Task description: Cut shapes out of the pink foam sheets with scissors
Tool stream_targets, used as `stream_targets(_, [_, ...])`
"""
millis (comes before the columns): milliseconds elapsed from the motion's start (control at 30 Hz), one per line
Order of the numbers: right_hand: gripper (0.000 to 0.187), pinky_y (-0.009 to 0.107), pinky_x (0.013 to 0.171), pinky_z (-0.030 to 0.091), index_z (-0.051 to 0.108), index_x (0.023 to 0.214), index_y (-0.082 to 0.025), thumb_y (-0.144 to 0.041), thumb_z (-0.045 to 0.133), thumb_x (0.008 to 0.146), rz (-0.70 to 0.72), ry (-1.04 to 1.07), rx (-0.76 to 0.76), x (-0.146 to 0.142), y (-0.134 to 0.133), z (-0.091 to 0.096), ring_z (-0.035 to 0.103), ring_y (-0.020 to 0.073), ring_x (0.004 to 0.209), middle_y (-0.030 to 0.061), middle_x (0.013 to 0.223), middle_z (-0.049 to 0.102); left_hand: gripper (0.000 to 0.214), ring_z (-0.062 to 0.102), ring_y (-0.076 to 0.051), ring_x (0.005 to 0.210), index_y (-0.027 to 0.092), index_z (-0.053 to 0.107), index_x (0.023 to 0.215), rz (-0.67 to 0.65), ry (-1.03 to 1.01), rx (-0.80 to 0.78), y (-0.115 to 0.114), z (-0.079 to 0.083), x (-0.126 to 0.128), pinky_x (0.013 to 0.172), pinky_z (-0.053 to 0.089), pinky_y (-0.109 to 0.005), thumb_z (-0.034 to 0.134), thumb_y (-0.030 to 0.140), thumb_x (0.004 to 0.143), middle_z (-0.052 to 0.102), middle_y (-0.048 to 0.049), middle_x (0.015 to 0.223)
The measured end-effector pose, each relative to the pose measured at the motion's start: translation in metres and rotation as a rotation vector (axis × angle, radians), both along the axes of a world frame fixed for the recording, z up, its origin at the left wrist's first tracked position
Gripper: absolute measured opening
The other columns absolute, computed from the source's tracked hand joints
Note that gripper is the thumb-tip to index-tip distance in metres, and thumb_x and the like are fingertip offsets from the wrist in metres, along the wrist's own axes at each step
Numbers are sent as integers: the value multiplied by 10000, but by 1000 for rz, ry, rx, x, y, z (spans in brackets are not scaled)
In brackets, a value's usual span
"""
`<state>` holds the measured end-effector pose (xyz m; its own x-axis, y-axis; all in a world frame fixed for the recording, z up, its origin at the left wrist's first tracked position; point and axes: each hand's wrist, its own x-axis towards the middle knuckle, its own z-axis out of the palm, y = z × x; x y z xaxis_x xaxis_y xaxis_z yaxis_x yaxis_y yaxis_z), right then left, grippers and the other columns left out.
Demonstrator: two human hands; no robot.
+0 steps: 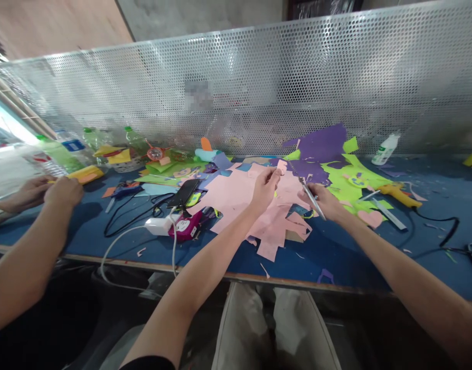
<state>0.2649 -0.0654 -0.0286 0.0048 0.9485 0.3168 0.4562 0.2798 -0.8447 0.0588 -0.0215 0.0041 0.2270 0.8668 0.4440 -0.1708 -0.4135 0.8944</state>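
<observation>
My left hand [267, 186] is raised over the middle of the heap, closed on a small pink cut-out piece [282, 166] between thumb and fingertips. Just to the right, my right hand [323, 201] is closed around a slim silver metal tool [314, 199]; its exact kind is unclear. The tool and the pink piece are apart. Beneath both hands spread large pink sheets [236, 198] with ragged cut edges. Purple sheets [322, 144] and lime-green sheets [336, 177] lie behind and to the right.
At left, another person's hands [64, 191] hold something yellow. A black phone [184, 193], a white charger [158, 226] and a magenta box [185, 226] lie left of the pink sheets. At right are a yellow glue gun [401, 194] and a white bottle [385, 149]. A perforated metal panel [243, 92] stands behind.
</observation>
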Motion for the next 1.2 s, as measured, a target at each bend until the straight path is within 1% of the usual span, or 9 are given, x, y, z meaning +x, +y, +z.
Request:
stream_targets(133, [364,257,484,336,553,712,-232,-560,631,850,99,-216,-1,-10,-6,-1,443,130,507,-49,577,495,452,299,-84,554,202,530,817,55,-26,37,0,-1,1,514,259,-254,598,636,923,348,45,658])
stream_targets(333, [368,258,497,353,538,759,-241,-592,609,846,144,-151,-36,-15,-11,2,462,143,532,-47,597,493,405,289,-86,532,203,545,836,54,-36,22,-4,-3,6,503,244,-257,579,590,950,313,57,614])
stream_targets(467, [386,266,506,357,522,754,-242,-605,550,883,126,-128,-10,-14,-11,2,463,148,535,-42,596,484,378,269,-83,536,207,512,831,132,-84,-31,-7,1,5,500,256,-253,562,558,963,311,54,651])
stream_targets(567, [365,275,518,354,520,756,-244,-584,576,875,108,-193,2,-13,-11,2,477,157,542,-36,605,515,364,267,-84,535,207,512,832,142,-86,-30,-7,4,3,504,262,-253,558,541,968,310,55,657])
stream_targets(700, [342,284,538,371,531,776,-247,-570,608,859,131,-259,3,-13,-11,2,508,172,578,-26,633,553,331,343,-94,567,203,540,829,148,-30,34,-10,2,5,544,314,-249,560,497,979,381,44,646])
stream_targets(833, [381,281,517,373,508,757,-251,-611,560,871,166,-201,-17,-15,-13,4,482,157,539,-40,613,498,301,416,-104,607,196,564,841,129,70,91,-14,-3,9,592,360,-244,549,456,992,421,39,630])
stream_targets(967, [429,287,503,399,518,737,-244,-655,566,852,183,-116,-27,-18,-17,7,492,159,525,-34,576,498,339,418,-102,598,195,558,851,117,127,109,-16,-6,10,592,358,-243,530,498,999,424,43,624])
stream_targets(1067, [467,292,500,436,516,746,-244,-696,518,862,232,-40,-57,-19,-19,8,510,157,509,-33,569,504,357,377,-94,564,197,544,843,87,90,98,-15,-6,10,565,336,-243,542,522,991,396,51,611])
stream_targets(1200, [503,297,504,461,531,789,-241,-738,485,855,299,6,-62,-19,-22,8,524,153,490,-31,584,509,379,314,-80,522,202,494,816,-20,6,36,-13,-7,11,522,292,-239,569,539,974,331,66,595])
